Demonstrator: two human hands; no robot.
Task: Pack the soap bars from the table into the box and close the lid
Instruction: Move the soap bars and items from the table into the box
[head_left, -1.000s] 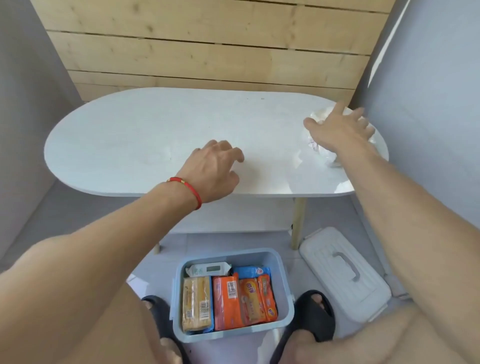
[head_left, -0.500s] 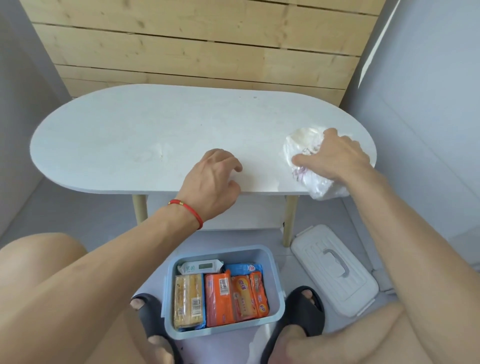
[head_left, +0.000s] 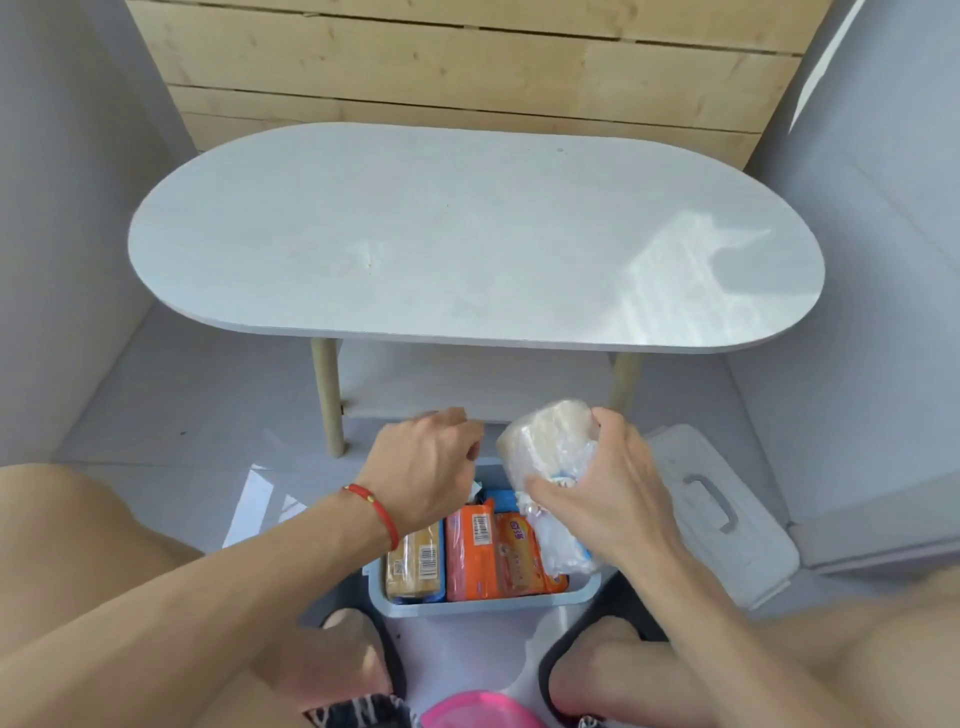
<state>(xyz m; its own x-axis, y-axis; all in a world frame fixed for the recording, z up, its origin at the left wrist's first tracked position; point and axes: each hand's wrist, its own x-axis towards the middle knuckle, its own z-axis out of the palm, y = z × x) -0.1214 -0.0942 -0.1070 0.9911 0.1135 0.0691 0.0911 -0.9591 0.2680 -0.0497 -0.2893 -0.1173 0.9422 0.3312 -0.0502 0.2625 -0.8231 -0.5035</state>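
My right hand (head_left: 605, 499) grips a pale soap bar in a clear plastic wrapper (head_left: 545, 441), held just above the right side of the blue-grey box (head_left: 483, 605) on the floor. The box holds a tan bar (head_left: 415, 564), orange-wrapped bars (head_left: 491, 553) and a blue one, partly hidden by my hands. My left hand (head_left: 423, 467) hovers over the box's far left corner, fingers curled, holding nothing that I can see. The white lid (head_left: 711, 512) with a grey handle lies on the floor to the right of the box.
The white oval table (head_left: 467, 244) stands behind the box, with wooden legs and a lower shelf. My feet in black slippers (head_left: 587, 660) flank the box. A pink object (head_left: 472, 709) is at the bottom edge. Grey walls close in on both sides.
My right hand has carried the plastic-wrapped soap from the table's right end down to above the box. My left hand has come off the table edge to the box.
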